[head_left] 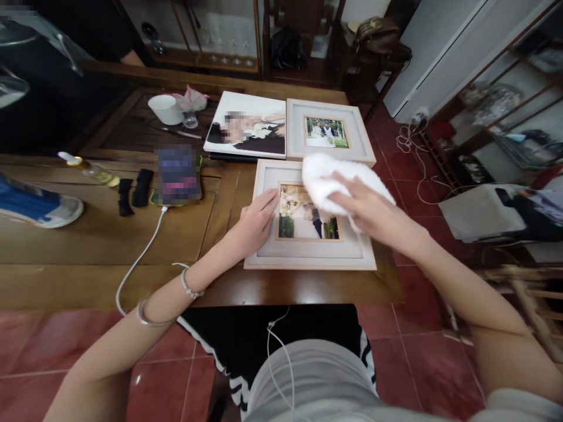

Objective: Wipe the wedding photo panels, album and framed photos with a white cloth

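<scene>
- Left hand (pixel 257 223), fingers flat and together, steadies the near framed photo (pixel 308 253) at the wooden table (pixel 88 246) edge.
- Right hand (pixel 369 208) clutches one white cloth (pixel 325 176) on its glass.
- Two frames in all; the second frame (pixel 328 132) and one album (pixel 248 126) lie behind.

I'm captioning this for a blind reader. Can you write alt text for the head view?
The right hand presses a white cloth on a framed photo lying on a wooden table, while the left hand rests on its left side. A second framed photo and a photo album lie behind.
</scene>
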Motion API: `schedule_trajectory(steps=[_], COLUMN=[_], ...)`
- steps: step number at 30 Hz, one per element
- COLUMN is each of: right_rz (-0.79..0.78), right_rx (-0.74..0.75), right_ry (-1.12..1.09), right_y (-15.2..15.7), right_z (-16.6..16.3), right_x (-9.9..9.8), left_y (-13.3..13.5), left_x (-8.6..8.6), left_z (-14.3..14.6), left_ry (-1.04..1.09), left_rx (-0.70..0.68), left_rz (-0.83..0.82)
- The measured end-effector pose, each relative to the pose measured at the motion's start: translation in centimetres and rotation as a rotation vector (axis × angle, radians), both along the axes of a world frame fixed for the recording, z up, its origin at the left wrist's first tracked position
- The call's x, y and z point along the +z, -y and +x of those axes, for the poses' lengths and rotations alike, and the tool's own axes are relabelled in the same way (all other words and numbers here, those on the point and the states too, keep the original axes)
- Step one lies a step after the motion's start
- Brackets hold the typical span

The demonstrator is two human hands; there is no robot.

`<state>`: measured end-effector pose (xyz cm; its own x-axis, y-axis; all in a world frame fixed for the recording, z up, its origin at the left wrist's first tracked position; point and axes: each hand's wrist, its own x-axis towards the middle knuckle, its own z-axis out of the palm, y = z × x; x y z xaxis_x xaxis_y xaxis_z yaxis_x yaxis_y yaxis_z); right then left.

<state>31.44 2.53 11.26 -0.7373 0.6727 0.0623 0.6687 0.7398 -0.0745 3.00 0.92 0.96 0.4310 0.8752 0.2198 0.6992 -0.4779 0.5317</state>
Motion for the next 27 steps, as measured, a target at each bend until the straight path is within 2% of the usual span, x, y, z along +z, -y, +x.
schedule_trajectory(steps=[2, 4, 6, 9, 12, 15, 22, 25, 27], right_rz=[0.164, 0.227, 0.207, 0.127, 0.064, 0.009, -0.208, -0.311, -0.324], right_rx=[-0.055, -0.076, -0.046, -0.007, -0.006, 0.041, 0.177, 0.214, 0.205], right_ry=[-0.056, -0.092, -0.068, 0.010, 0.052, 0.084, 0.086, 0.010, -0.026], right_y=[-3.4, -6.2, -7.8, -7.8, -5.6, -2.0, 7.7, 9.8, 9.9], right_z=[-0.1, -0.5, -1.1, -2.0, -2.4, -2.5, -2.4, -2.6, -2.9], right_x=[-0.7, -1.7, -3.0, -4.6, -5.2, -4.8, -0.8, -0.1, -0.8], left_y=[0.0, 0.0, -0.1, -0.1, 0.0, 0.1, 0.1, 0.2, 0.2], left_x=[0.0, 0.0, 0.1, 0.3, 0.5, 0.5, 0.0, 0.0, 0.0], left_z=[0.0, -0.1, -0.1, -0.1, 0.0, 0.1, 0.2, 0.2, 0.1], left_ry=[0.001, 0.001, 0.000, -0.015, -0.033, -0.037, -0.014, -0.012, -0.023], left_rx=[-0.003, -0.010, -0.014, -0.007, 0.003, 0.012, 0.018, 0.017, 0.013], left_rz=[0.003, 0.002, -0.002, -0.018, -0.035, -0.039, 0.017, 0.020, 0.016])
